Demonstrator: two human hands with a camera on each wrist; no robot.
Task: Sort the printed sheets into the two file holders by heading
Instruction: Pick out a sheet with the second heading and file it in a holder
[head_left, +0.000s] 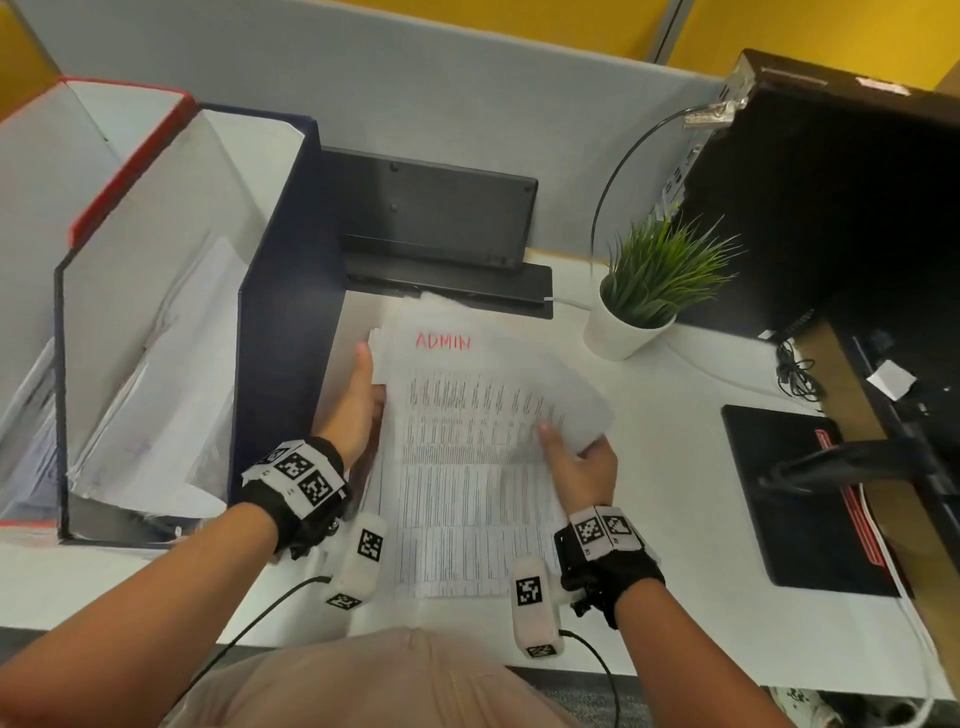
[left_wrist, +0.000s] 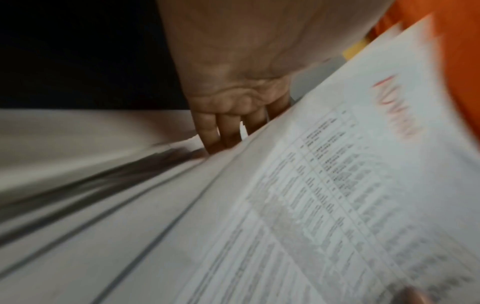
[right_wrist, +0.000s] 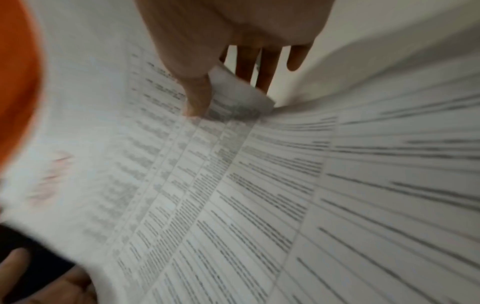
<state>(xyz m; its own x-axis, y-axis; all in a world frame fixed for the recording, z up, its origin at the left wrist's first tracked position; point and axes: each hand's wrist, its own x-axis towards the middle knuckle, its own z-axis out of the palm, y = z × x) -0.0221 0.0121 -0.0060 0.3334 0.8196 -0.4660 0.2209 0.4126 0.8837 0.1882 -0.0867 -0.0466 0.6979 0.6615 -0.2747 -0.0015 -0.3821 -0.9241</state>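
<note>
Sheet (head_left: 457, 415) headed ADMIN, atop stack (head_left: 457, 551) on tabletop (head_left: 675, 467); left hand (head_left: 356, 410), fingers (left_wrist: 210, 135) tucked under sheet's left edge; right hand (head_left: 582, 467) pinching its right edge; step, lifting it off; next, likely a carry left into navy holder (head_left: 280, 291) or red holder (head_left: 130, 166), labels unseen

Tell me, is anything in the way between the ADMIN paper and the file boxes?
Only the tall side wall of the blue file holder, right beside the ADMIN sheet; the sheet likely must lift over it. The red file holder stands beyond. The left hand and right hand already hold the sheet.
</note>
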